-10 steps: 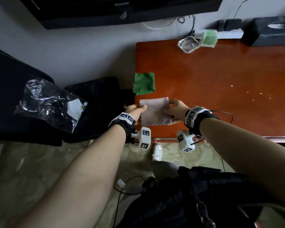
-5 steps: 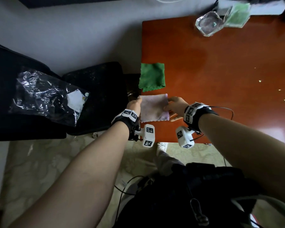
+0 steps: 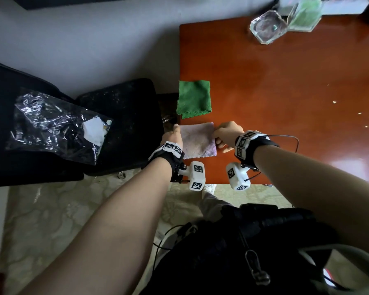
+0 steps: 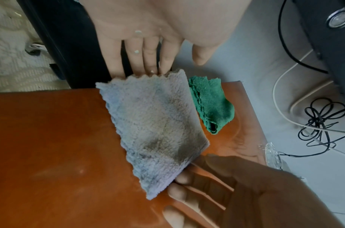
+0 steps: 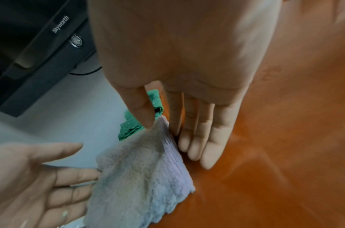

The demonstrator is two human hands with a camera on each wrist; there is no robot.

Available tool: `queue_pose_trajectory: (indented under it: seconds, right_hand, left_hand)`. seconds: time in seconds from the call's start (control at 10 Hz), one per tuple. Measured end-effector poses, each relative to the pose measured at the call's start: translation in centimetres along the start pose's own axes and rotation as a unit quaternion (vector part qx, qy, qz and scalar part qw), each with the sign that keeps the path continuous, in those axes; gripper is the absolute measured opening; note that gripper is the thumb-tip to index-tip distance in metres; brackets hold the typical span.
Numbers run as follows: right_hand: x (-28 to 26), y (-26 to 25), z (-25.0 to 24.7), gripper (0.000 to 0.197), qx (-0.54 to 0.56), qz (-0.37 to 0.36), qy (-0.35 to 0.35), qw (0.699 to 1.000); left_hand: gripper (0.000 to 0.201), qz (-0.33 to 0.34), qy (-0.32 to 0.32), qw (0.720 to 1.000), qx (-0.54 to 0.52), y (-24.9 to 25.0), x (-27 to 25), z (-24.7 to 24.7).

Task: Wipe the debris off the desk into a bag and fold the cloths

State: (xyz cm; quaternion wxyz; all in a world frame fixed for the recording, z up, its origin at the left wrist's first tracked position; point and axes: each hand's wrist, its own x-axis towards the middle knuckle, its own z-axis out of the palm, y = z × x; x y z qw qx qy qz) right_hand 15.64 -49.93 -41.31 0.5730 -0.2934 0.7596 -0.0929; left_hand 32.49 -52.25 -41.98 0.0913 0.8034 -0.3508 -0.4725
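A folded lilac cloth (image 3: 197,141) lies near the desk's (image 3: 285,81) left edge, just in front of a folded green cloth (image 3: 193,99). My left hand (image 3: 175,134) touches its left edge with straight fingers (image 4: 148,64), thumb held clear. My right hand (image 3: 223,134) pinches the cloth's far right corner (image 5: 161,123) between thumb and forefinger, the other fingers straight along the edge. The cloth (image 4: 158,126) shows grey smudges. A clear plastic bag (image 3: 55,124) with white scraps inside lies on the black chair (image 3: 126,128) to the left. Small pale specks of debris (image 3: 334,102) dot the desk at right.
A glass ashtray (image 3: 266,26) and a clear box with green inside (image 3: 305,15) stand at the desk's back edge. Cables (image 4: 320,117) and a black screen (image 5: 40,50) are by the wall behind. A dark bag hangs in front of me over the patterned floor.
The lilac cloth has moved away from me, closer to the green cloth, and lies flat on the desk. My left thumb has come off it. My head has tilted down.
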Motion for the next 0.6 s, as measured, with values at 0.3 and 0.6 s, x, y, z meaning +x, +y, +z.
queue_pose_trajectory:
  seconds: [0.3, 0.6]
  right_hand:
    - [-0.4, 0.5, 0.2, 0.017, 0.008, -0.019, 0.005, 1.0]
    - [-1.0, 1.0, -1.2, 0.02, -0.045, -0.06, 0.057, 0.996]
  left_hand:
    - [0.061, -0.019, -0.001, 0.999, -0.037, 0.0, 0.1, -0.3]
    - [0.05, 0.074, 0.014, 0.996, 0.046, 0.2, 0.0, -1.3]
